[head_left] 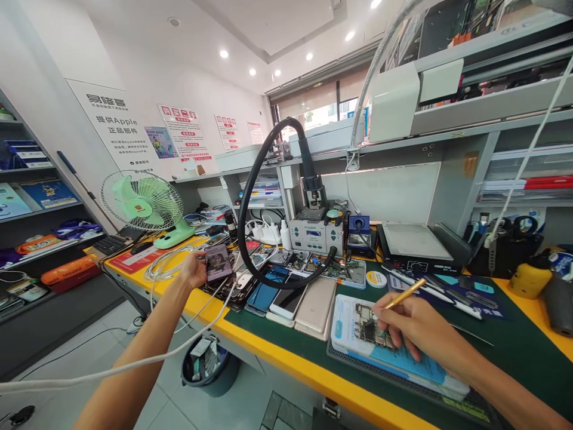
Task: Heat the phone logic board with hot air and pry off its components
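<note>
My left hand (193, 270) reaches out to the left and grips a phone (218, 263) with a lit screen, held up over a pile of phones on the bench. A white cable (197, 319) runs from the phone toward me. My right hand (414, 325) is closed in a pinch on gold tweezers (405, 294). Their tip rests over an opened phone with a bare circuit board (369, 325), which lies on a blue and white mat (403, 358).
A yellow-edged green bench (286, 358) carries several phones (290, 298), a hot-air station (316, 234) with a black hose, a hot plate (414, 242), and a green fan (145, 206). A bin (208, 364) stands on the floor below. Shelves line the left wall.
</note>
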Tool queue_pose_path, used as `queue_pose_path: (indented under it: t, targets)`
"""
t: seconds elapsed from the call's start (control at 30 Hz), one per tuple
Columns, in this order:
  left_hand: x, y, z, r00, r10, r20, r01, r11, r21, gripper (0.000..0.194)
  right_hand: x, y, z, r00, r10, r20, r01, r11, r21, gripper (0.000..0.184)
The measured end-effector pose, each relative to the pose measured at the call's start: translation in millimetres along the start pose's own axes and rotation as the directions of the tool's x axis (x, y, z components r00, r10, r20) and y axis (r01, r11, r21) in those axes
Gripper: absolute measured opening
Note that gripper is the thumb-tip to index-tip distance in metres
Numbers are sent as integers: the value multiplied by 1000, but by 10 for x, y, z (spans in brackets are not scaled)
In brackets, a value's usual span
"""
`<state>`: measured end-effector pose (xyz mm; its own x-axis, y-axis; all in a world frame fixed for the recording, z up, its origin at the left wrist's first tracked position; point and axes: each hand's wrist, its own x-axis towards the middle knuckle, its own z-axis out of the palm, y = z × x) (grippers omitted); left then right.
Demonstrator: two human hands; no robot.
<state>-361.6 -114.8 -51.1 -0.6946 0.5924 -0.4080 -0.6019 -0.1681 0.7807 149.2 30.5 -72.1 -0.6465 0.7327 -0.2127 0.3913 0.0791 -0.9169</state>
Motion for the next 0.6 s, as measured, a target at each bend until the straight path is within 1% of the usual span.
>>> queue_pose_path:
  t: [0.1,0.37,0.6]
  targets:
    - [-5,0,4,1000,2,-5,-2,1000,0,32,-11,-8,-3,1000,10,-3,-10,1000,-3,32]
    - [-6,5,0,1000,-2,6,2,1000,-1,33,24,-1,-5,1000,18,-8,-18,1000,-17,29]
    - [-24,10,3,1000,-9,-1,9,1000,14,33,7,-5,-6,1000,11,2,-11,1000,-15,32]
